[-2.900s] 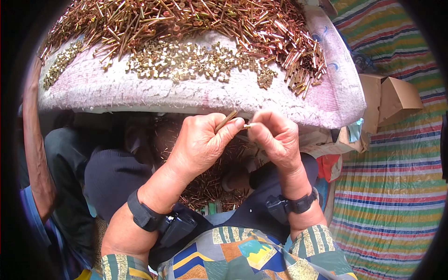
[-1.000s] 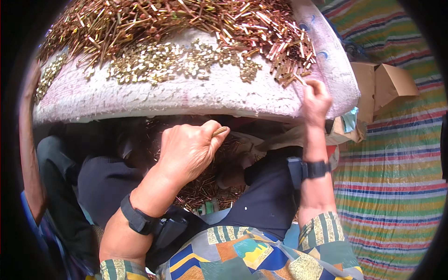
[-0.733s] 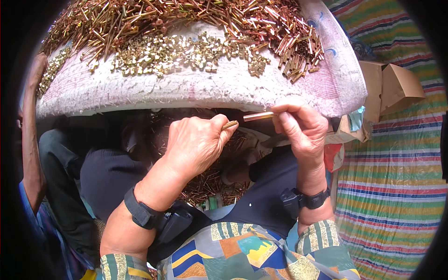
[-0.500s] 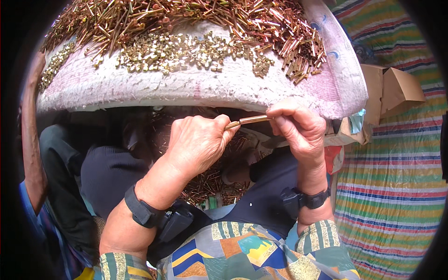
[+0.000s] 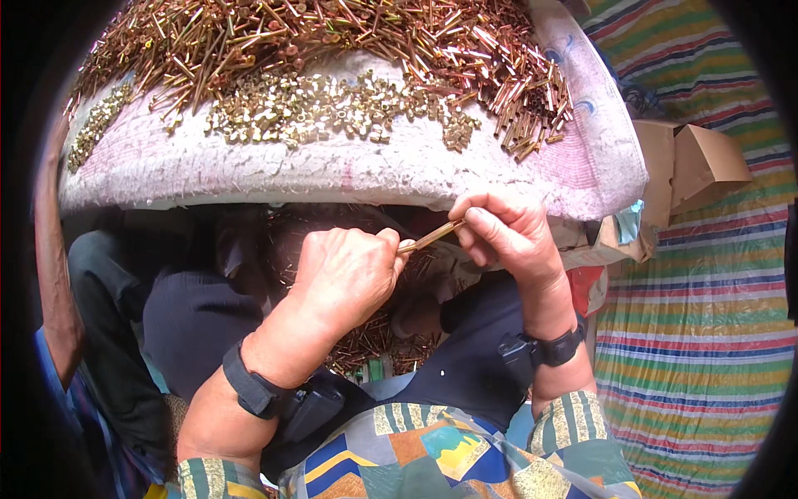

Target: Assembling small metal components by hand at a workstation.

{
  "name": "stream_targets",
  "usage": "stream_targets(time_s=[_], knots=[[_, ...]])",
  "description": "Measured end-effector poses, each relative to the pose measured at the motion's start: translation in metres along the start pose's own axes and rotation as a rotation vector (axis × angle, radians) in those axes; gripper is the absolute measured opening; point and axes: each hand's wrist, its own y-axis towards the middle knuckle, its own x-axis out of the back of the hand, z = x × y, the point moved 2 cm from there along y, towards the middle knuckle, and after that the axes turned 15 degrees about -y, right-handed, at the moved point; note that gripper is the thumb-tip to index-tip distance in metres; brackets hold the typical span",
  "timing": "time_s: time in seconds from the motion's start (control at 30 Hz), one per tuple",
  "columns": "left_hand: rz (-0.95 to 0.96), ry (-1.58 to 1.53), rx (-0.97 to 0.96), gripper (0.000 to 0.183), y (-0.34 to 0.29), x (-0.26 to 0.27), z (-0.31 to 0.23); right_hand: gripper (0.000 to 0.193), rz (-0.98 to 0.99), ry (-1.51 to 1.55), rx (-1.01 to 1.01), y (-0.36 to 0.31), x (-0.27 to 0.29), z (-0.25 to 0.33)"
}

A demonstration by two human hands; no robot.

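Observation:
My left hand [image 5: 345, 270] is closed, its thumb and forefinger pinching a brass-coloured metal rod [image 5: 406, 247] that mostly hides in the fist. Between the fingertips of my right hand [image 5: 503, 233] is a slim brass-coloured metal tube [image 5: 434, 236], slanting down to the left. Tube and rod meet end to end in front of the left thumb; whether one sits inside the other I cannot tell. Both hands are just below the near edge of a cloth-covered work surface [image 5: 291, 185]. On it lie small brass-coloured nuts [image 5: 324, 108] and a heap of long screws [image 5: 249, 41].
Loose metal tubes [image 5: 532, 108] lie at the heap's right end. An open cardboard box [image 5: 706, 166] stands on a striped sheet [image 5: 690, 333] to the right. More screws [image 5: 366, 337] lie below, between my legs. Another person's arm [image 5: 58, 241] is at the far left.
My right hand has moved left and slightly down, bringing the tube closer to my left hand and tilting it more. The left hand has dropped a little in view.

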Motion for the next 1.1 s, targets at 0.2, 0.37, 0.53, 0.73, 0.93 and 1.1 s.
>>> stream_targets(time_s=[0.2, 0.37, 0.53, 0.73, 0.93, 1.1], knots=[[-0.02, -0.394, -0.006, 0.016, 0.004, 0.007, 0.0, 0.007, -0.057, -0.083, 0.105, 0.001, -0.019, -0.005], [-0.098, -1.425, 0.227, 0.026, 0.005, 0.01, 0.005, 0.007, 0.128, 0.075, 0.117, 0.005, -0.04, 0.004], [-0.083, -1.455, 0.246, 0.022, 0.007, 0.012, 0.006, 0.012, -0.464, -0.326, 0.237, 0.056, 0.03, -0.002], [-0.06, -1.499, 0.303, 0.022, 0.007, 0.01, 0.011, 0.014, -0.553, -1.2, 0.137, 0.104, 0.059, -0.035], [-0.142, -1.473, 0.266, 0.022, 0.009, 0.008, 0.016, 0.011, -0.479, -1.24, 0.166, 0.106, 0.057, -0.039], [-0.106, -1.58, 0.315, 0.021, 0.01, 0.007, 0.018, 0.009, -0.435, -1.281, 0.217, 0.097, 0.058, -0.033]])
